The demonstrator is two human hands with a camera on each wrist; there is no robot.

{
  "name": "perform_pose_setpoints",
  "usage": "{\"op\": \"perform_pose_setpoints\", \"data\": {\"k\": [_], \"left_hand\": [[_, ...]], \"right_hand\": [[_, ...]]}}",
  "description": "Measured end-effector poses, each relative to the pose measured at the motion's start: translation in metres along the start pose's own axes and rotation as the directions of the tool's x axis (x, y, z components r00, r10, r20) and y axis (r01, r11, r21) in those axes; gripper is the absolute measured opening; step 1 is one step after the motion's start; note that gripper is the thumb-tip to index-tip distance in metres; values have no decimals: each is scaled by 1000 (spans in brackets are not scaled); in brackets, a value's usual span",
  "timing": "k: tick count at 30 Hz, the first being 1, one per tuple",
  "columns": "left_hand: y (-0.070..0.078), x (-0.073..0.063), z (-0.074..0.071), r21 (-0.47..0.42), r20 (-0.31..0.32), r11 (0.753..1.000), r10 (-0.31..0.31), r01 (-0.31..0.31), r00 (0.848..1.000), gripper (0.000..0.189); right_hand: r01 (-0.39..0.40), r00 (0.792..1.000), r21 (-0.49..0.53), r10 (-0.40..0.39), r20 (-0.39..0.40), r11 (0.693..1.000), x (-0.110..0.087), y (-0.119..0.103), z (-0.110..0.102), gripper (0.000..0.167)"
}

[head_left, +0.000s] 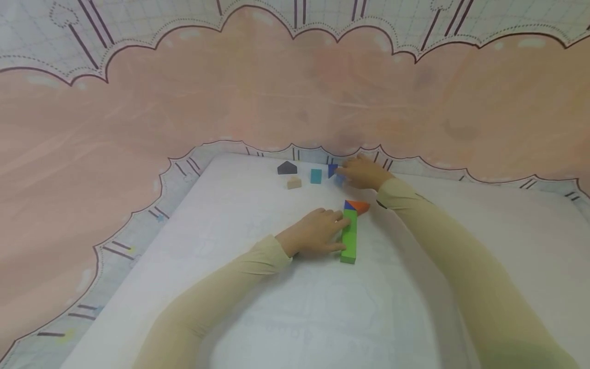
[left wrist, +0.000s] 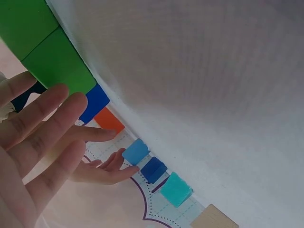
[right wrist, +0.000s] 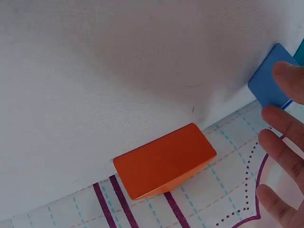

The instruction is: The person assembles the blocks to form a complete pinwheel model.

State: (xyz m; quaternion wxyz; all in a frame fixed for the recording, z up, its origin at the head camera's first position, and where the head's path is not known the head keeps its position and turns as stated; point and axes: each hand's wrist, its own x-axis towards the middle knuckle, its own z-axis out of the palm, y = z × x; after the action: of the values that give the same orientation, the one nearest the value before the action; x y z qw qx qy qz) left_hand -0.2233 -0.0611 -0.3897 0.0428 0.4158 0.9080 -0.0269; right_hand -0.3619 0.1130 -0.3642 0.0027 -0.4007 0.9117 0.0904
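Below my left hand (head_left: 318,230) and right hand (head_left: 364,171) spreads the white tabletop (head_left: 249,328). Right at my left fingertips lies the green bar (head_left: 349,238), its long axis running away from me; those fingers come at it from the left, spread and mostly straight, resting against it without wrapping round. Ahead of them, past the bar's far end, is the orange block (head_left: 359,206). Well to the left of my right fingers sits the dark house-shaped block (head_left: 287,168), and nearer them the teal block (head_left: 316,176).

The light blue block (right wrist: 264,78) lies right at my right thumb and fingertips, beyond the bar's far end, so my right hand is clearly the nearer one; its long axis I cannot tell. That hand reaches far forward and leftward, thumb and fingers parted and loosely extended, gripping nothing that I can make out.

Farther left of those fingers is the beige block (head_left: 294,183); just left of them, the dark blue block (head_left: 332,170). Smallest, ahead of my left fingers, a blue triangle (head_left: 348,206) shows beside the orange block.
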Motion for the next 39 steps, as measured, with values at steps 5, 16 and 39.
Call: {"op": "perform_pose_setpoints", "data": {"k": [5, 16, 39], "left_hand": [[1, 1, 1, -8, 3, 1000, 1, -1, 1000, 62], [1, 2, 2, 19, -30, 999, 28, -27, 999, 59], [-2, 0, 3, 19, -18, 1000, 11, -11, 1000, 60]], "right_hand": [[7, 1000, 1, -7, -8, 1000, 0, 2, 2, 38], [26, 999, 38, -25, -27, 999, -11, 4, 3, 34], [67, 995, -10, -67, -80, 998, -19, 1, 12, 31]]}}
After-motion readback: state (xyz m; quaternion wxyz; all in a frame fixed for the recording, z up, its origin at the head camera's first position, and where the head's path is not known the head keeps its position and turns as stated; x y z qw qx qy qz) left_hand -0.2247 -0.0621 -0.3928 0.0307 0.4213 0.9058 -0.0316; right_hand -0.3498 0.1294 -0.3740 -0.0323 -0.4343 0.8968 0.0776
